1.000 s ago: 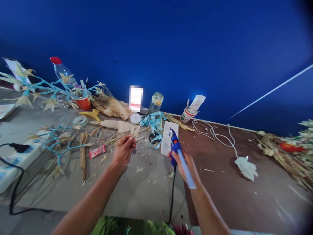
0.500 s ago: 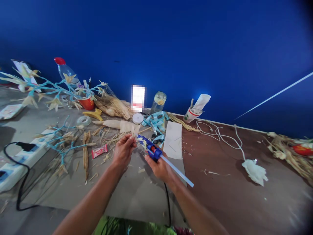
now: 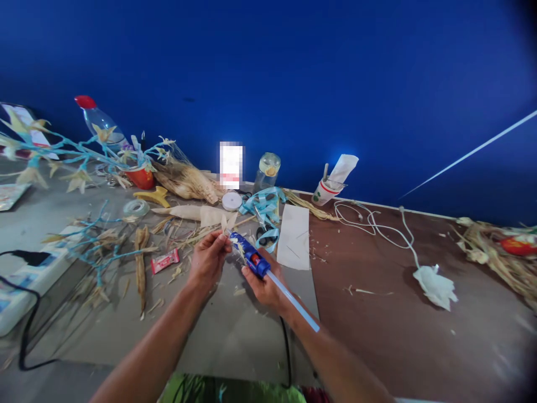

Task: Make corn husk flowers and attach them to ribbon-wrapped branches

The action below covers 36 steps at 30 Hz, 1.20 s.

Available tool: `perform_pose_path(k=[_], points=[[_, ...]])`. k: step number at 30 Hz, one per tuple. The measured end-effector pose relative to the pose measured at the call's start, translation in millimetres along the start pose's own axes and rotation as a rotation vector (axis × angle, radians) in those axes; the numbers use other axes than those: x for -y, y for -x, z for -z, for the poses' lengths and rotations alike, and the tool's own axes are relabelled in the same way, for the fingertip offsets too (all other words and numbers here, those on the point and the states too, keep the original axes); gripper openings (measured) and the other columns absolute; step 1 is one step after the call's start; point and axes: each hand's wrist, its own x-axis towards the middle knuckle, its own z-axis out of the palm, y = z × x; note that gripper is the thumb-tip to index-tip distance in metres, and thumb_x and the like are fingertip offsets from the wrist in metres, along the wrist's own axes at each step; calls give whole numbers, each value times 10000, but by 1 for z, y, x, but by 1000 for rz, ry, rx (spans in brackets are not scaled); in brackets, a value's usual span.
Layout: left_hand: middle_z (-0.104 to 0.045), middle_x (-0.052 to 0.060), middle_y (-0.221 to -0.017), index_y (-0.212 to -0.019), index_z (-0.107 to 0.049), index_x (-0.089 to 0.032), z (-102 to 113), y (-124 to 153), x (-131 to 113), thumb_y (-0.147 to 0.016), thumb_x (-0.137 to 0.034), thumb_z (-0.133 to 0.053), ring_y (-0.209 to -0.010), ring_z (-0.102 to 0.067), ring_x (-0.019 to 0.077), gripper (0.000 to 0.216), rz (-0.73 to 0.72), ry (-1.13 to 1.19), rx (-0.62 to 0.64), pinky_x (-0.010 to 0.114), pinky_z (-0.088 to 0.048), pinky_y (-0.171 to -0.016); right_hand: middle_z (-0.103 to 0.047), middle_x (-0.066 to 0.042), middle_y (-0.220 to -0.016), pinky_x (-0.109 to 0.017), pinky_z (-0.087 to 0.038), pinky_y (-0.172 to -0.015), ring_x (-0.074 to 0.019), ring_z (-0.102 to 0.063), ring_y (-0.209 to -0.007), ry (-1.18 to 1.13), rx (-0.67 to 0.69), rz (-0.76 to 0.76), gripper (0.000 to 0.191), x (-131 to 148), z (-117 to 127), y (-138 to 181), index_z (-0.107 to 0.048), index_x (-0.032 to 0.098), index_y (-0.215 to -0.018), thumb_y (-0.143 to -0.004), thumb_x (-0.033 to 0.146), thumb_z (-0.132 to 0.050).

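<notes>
My left hand (image 3: 208, 261) is pinched shut on a small pale corn-husk flower (image 3: 227, 224), held just above the grey table mat (image 3: 218, 330). My right hand (image 3: 264, 285) grips a blue hot glue gun (image 3: 250, 258) with a clear glue stick (image 3: 293, 302) sticking out behind. The gun's nozzle points left and meets the base of the husk flower beside my left fingertips. The gun's black cord (image 3: 287, 358) runs down towards me.
Husk scraps, blue-wrapped branches (image 3: 90, 240), a red wrapper (image 3: 164, 261), light blue ribbon (image 3: 264, 206), scissors, a white paper sheet (image 3: 295, 244), a jar (image 3: 267, 171) and a paper cup (image 3: 325, 191) lie behind. White cable (image 3: 377, 226) and a white husk flower (image 3: 435, 286) sit right; a power strip (image 3: 20, 280) left.
My right hand swung the glue gun from upright at the right over to the left, bringing its nozzle onto the husk flower. My left hand kept its pinch almost in place.
</notes>
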Motion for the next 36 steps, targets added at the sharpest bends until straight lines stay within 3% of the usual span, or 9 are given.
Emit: perform_pose_path(k=[18, 28, 36], points=[[-589, -30, -599, -731, -645, -117, 3, -3, 1, -583, -203, -791, -478, -515, 39, 225, 3, 44, -3, 144, -423, -493, -514, -39, -721, -288, -434, -622, -164, -503, -666, 132, -3, 137, 151, -3, -2, 0, -462, 190, -753, -868, 287, -445], [-595, -16, -576, -727, -651, -123, 3, -2, 2, -596, -226, -786, -477, -515, 50, 214, 5, 29, 22, 151, -428, -490, -551, -35, -735, -301, -445, -681, -178, -547, -724, 110, -70, 143, 96, -7, -3, 0, -492, 186, -790, -843, 265, -500], [-594, -18, -611, -738, -657, -127, 6, -4, 3, -606, -211, -779, -492, -513, 47, 198, 0, 52, 22, 156, -427, -490, -545, -33, -715, -291, -444, -614, -173, -532, -667, 59, -20, 110, 85, 0, 2, -1, -475, 194, -788, -835, 261, -498]])
